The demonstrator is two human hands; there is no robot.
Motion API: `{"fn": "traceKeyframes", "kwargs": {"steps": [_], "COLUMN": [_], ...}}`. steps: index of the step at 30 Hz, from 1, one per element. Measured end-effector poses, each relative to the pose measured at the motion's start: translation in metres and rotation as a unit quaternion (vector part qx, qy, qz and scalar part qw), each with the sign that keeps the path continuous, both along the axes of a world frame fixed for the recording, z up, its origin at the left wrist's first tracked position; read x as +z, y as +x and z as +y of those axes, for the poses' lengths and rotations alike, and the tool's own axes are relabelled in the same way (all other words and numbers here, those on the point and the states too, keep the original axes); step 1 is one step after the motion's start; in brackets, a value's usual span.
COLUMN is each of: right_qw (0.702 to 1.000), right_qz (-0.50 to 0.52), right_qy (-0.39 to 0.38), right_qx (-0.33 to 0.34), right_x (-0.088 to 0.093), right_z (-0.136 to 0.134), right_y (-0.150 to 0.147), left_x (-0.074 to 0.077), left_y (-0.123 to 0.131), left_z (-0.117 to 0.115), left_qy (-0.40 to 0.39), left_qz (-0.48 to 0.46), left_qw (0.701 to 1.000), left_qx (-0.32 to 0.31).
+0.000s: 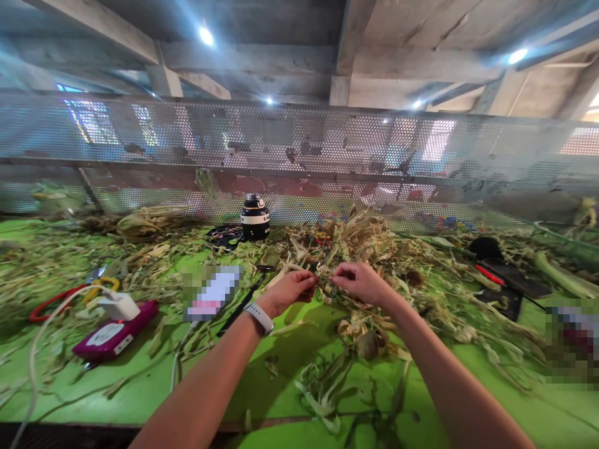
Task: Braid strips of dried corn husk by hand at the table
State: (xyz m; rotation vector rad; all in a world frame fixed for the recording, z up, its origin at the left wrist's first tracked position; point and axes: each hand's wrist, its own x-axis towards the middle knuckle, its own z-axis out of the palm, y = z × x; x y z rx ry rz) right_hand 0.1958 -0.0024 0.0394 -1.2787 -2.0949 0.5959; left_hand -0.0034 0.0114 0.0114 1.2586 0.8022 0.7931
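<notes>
Both hands hover close together above the middle of the green table. My left hand, with a pale watch band on the wrist, is closed in a pinch; whatever is between the fingertips is too small to name. To its right, my right hand has its fingers curled together, and what they pinch cannot be made out. Beneath and behind the hands lies a heap of dry husk strips. Nearer the front edge is a pale green bundle of strips.
A black bottle stands behind the hands. To the left lie a phone, a purple power strip with a white charger, and scissors. A black device lies right. A perforated metal screen crosses the back.
</notes>
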Motion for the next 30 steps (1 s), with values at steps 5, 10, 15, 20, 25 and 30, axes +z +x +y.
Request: {"fn": "traceKeyframes", "kwargs": {"steps": [5, 10, 15, 20, 25, 30], "right_qw": [1.0, 0.993, 0.979, 0.988, 0.995, 0.996], "right_qz": [-0.008, 0.023, 0.025, 0.075, 0.097, 0.087], "right_qy": [0.019, 0.112, 0.195, 0.131, -0.006, 0.008], "right_qx": [-0.023, -0.042, -0.052, -0.037, -0.025, 0.012], "right_x": [0.016, 0.025, 0.035, 0.028, -0.007, -0.017], "right_z": [0.002, 0.004, -0.005, 0.0, 0.019, 0.016], "right_y": [0.024, 0.038, 0.035, 0.029, 0.022, 0.005], "left_x": [-0.002, -0.001, 0.01, 0.029, 0.03, 0.009], "left_y": [-0.004, -0.004, 0.007, 0.017, 0.008, -0.004], "left_z": [0.009, 0.007, -0.016, -0.045, -0.031, 0.007], "left_qy": [0.179, 0.318, 0.398, 0.399, 0.263, 0.146], "left_qz": [0.109, 0.251, 0.281, 0.199, 0.052, -0.007], "left_qw": [0.977, 0.914, 0.873, 0.881, 0.963, 0.975], "left_qx": [0.026, 0.037, -0.006, -0.155, -0.007, 0.167]}}
